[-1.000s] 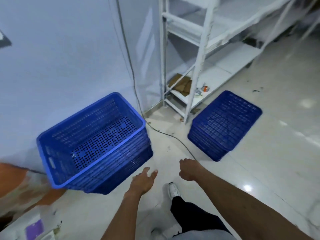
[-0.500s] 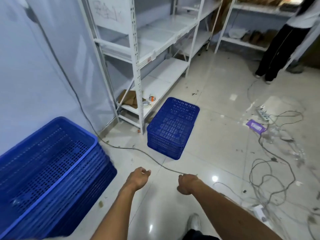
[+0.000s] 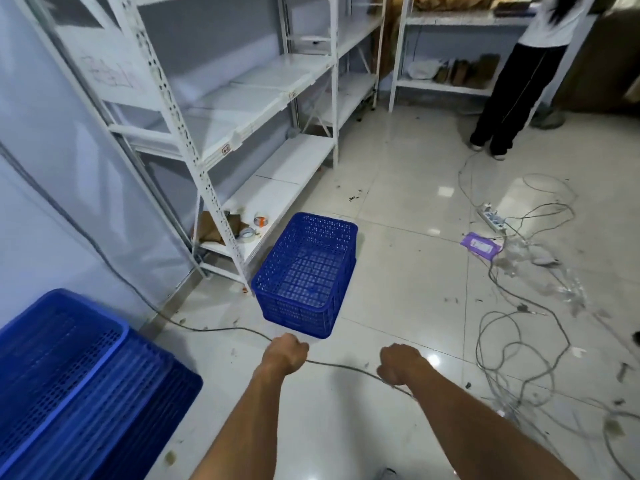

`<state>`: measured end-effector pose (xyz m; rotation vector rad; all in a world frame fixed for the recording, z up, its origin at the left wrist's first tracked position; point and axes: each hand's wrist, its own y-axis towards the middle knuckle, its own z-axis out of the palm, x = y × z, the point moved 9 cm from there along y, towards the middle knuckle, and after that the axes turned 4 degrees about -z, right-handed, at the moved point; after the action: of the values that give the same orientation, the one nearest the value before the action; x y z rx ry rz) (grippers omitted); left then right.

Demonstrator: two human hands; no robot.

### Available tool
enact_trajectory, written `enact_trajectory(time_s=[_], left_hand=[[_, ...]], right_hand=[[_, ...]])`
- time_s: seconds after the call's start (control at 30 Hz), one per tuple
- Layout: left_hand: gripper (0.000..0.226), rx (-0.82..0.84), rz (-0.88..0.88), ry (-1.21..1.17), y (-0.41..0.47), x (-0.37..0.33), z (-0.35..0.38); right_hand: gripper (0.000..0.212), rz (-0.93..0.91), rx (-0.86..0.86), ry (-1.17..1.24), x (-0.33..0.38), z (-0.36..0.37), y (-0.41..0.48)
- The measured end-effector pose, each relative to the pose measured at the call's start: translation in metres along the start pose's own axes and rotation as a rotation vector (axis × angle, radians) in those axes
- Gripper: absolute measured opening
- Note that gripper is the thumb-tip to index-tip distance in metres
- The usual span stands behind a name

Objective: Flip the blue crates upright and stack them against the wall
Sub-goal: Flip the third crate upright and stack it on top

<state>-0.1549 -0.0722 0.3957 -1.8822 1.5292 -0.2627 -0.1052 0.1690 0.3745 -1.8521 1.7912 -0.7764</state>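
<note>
Inverted blue crate [image 3: 306, 271]: on floor [image 3: 398, 299], beside shelving rack [image 3: 221, 216] | crate stack [image 3: 69, 375]: upright at wall [image 3: 45, 161] | left hand [image 3: 285, 353], right hand [image 3: 401, 363]: grip curled, empty | judged light, stiff, perforated; take opposite rims.

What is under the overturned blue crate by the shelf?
Through the blue crate's mesh base only pale floor shows; no object is visible. Its side walls cover the edges, so something small there cannot be ruled out.
</note>
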Motion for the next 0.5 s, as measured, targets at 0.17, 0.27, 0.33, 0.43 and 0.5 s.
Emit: enact_trajectory(time_s=[0.17,0.27,0.33,0.43,0.5], left_hand=[[0.045,0.030,0.021,0.173,0.020,-0.047,0.007],[0.045,0.027,0.007,0.254,0.045,-0.055,-0.003],[0.045,0.021,0.014,0.306,0.068,-0.058,-0.014],[0.047,0.029,0.039,0.410,0.107,-0.061,-0.028],[0.046,0.043,0.060,0.459,0.140,-0.062,-0.037]], right_hand=[[0.048,0.045,-0.019,0.056,-0.065,-0.010,0.008],[0.044,0.047,-0.014,0.079,-0.079,-0.019,0.024],[0.044,0.040,0.002,0.096,-0.080,-0.024,0.040],[0.042,0.044,-0.002,0.125,-0.079,-0.035,0.070],[0.041,0.063,-0.006,0.160,-0.079,-0.043,0.096]])
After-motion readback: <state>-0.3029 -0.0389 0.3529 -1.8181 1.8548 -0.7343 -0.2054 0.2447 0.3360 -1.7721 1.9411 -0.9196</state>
